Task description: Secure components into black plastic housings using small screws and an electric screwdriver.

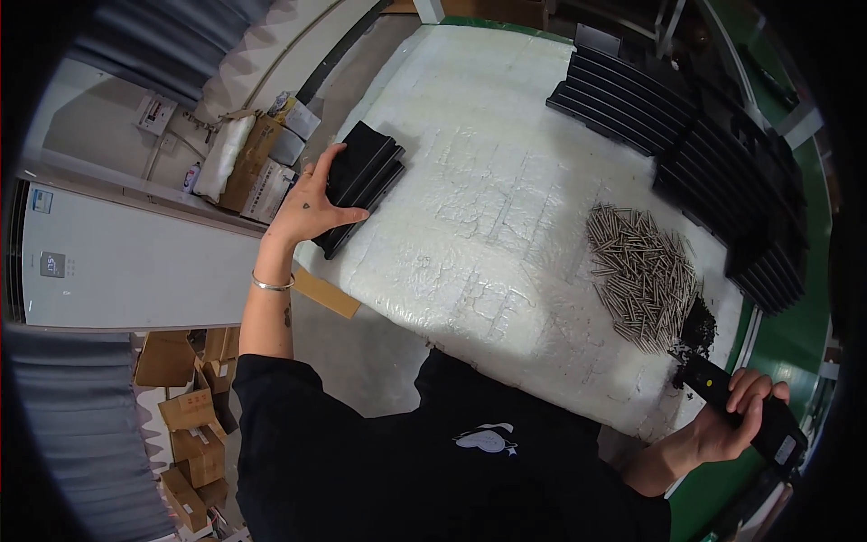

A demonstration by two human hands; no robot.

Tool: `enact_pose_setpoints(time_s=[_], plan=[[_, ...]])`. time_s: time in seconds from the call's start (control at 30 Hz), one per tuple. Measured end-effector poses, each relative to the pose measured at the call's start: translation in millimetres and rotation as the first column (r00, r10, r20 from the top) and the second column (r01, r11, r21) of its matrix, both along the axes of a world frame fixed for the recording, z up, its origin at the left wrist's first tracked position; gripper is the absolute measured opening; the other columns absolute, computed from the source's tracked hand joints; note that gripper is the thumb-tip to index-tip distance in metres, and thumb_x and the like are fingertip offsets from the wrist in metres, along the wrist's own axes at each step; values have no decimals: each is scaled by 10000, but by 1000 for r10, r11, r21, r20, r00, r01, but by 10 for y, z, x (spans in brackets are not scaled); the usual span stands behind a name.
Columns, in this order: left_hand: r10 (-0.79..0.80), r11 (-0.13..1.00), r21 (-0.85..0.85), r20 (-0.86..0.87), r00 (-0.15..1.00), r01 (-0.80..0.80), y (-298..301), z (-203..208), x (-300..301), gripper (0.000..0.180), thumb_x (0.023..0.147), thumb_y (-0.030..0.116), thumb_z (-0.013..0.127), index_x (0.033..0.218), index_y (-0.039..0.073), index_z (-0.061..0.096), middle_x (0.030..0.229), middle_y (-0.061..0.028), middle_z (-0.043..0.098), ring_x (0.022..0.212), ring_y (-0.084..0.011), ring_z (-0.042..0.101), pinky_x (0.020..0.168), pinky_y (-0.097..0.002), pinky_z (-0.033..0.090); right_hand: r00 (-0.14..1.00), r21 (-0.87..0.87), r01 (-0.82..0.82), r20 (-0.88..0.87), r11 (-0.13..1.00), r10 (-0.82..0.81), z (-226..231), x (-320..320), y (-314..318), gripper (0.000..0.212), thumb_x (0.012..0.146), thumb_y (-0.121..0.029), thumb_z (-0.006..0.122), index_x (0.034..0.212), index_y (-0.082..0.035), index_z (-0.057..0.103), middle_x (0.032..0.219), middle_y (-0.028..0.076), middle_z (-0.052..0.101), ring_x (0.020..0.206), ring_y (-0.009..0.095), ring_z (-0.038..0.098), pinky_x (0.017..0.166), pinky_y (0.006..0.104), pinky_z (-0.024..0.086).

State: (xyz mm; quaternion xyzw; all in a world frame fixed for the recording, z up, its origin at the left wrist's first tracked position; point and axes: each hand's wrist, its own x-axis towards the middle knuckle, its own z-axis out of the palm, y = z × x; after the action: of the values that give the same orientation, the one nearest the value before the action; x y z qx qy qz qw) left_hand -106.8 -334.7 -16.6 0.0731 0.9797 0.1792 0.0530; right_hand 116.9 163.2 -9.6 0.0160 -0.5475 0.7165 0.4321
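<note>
Black, one ridged stack [364,181] fills left hand's [307,208] grip; right hand [730,428] clamps one tool [707,382].

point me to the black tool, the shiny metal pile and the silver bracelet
Black tool [710,375], head view: body near its front
Shiny metal pile [641,278], head view: middle of heap
Silver bracelet [272,287], head view: visible band

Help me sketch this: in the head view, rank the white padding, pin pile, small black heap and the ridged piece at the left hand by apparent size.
1. White padding
2. Pin pile and ridged piece: unsure, as the left hand partly covers the piece
3. Small black heap
</note>
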Motion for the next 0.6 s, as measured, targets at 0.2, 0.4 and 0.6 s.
enact_pose_setpoints(time_s=[0.2, 0.4, 0.6], plan=[[25, 998, -62, -43, 999, -28, -6, 9, 182, 1224, 527, 304, 902, 1502, 259, 163, 1352, -287, 423, 1273, -406, 434, 1056, -425, 391, 1000, -9, 14, 13, 1000, -14, -58, -52, 12, 296, 853, -119, 537, 1125, -39, 451, 690, -10, 372, 560, 77, 378, 630, 268, 308], [-106, 960, 246, -128, 986, 135, 48, -172, 76, 1145, 535, 185, 809, 1504, 147, 200, 1413, -192, 413, 1315, -360, 399, 1098, -413, 326, 977, -28, 207, 50, 978, -206, 20, -25, -61, 363, 806, -111, 571, 1140, -33, 455, 704, 19, 469, 557, 91, 408, 577, 280, 370], [-77, 813, 582, 86, 993, 13, 159, -20, 414, 1157, 550, 351, 772, 1506, 72, 182, 1449, -132, 346, 1303, -264, 385, 1090, -390, 296, 968, -198, -216, 83, 956, 236, -73, 57, -141, 402, 753, 38, 619, 1103, -73, 454, 755, 34, 571, 647, 101, 547, 592, 257, 456]])
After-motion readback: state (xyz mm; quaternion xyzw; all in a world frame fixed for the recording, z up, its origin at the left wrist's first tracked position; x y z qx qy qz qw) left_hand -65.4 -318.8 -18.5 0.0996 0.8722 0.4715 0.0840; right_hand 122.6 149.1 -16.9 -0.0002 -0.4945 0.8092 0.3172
